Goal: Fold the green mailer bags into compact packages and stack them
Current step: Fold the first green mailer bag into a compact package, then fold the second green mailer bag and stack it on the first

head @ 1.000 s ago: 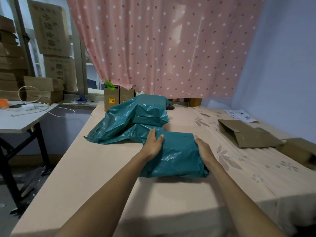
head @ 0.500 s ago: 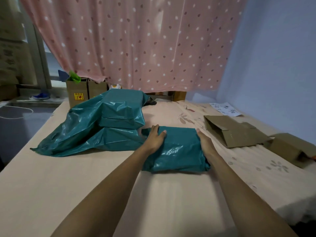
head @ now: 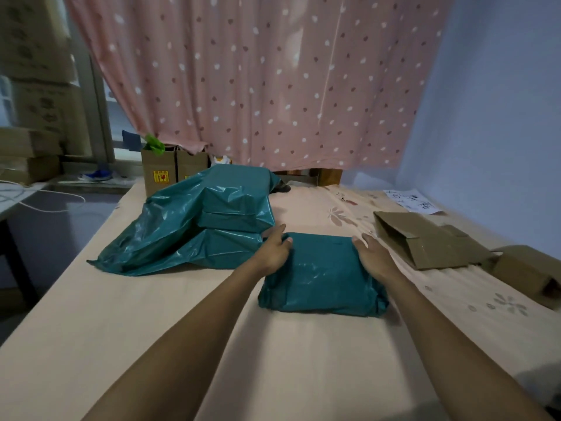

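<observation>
A folded green mailer package (head: 321,275) lies flat on the peach tablecloth (head: 151,329) in front of me. My left hand (head: 274,249) presses on its far left corner, fingers spread. My right hand (head: 375,255) rests on its far right edge. Both hands hold the package from its two sides. Behind and to the left sits a pile of green mailer bags (head: 194,226), with two folded packages stacked on top of a loose, unfolded bag.
Flattened brown cardboard boxes (head: 425,241) lie to the right, with another box (head: 528,271) near the table's right edge. Small cartons (head: 161,171) stand at the back by the pink dotted curtain. A printed paper (head: 413,202) lies at the far right.
The view has swung about and drawn closer to the table. My hands have stayed on the folded package's two sides, which sits a little to the right of the pile.
</observation>
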